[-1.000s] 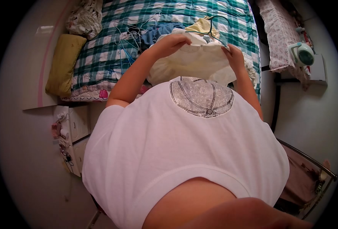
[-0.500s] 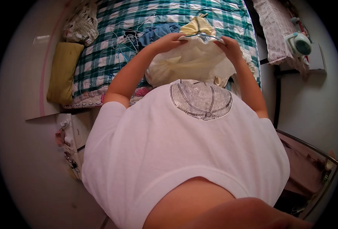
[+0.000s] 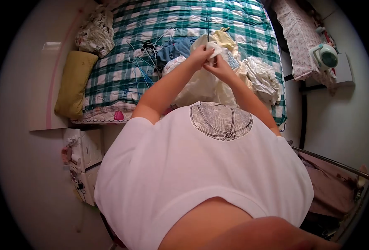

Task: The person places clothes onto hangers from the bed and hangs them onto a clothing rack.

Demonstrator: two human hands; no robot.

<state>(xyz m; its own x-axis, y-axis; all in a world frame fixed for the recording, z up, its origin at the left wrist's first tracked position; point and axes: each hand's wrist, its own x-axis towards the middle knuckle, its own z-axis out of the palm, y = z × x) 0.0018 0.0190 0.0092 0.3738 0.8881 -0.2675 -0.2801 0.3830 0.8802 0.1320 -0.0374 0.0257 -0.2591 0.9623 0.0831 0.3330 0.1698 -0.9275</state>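
Observation:
My left hand (image 3: 201, 56) is closed on the upper part of a cream garment (image 3: 199, 87), which hangs down towards my chest. Close beside it, my right hand (image 3: 221, 69) pinches the same garment's fabric. A thin dark upright piece, apparently a hanger hook (image 3: 208, 27), rises above the bunched cloth; the rest of the hanger is hidden. Just beyond my hands lies a pale yellow garment (image 3: 225, 39). Blue clothing (image 3: 175, 48) rests to the left, and a heap of white clothes (image 3: 261, 77) to the right.
A green and white checked quilt (image 3: 151, 16) covers the bed. Several loose hangers (image 3: 140, 71) lie left of the clothes. An olive pillow (image 3: 76, 83) and a bundled cloth (image 3: 96, 33) are at the left edge. At the right stands a small fan (image 3: 327, 57).
My hands were apart, stretching the garment's top edge over a blue hanger. Now they have come together, the cloth is gathered between them, and the hanger hook points upward.

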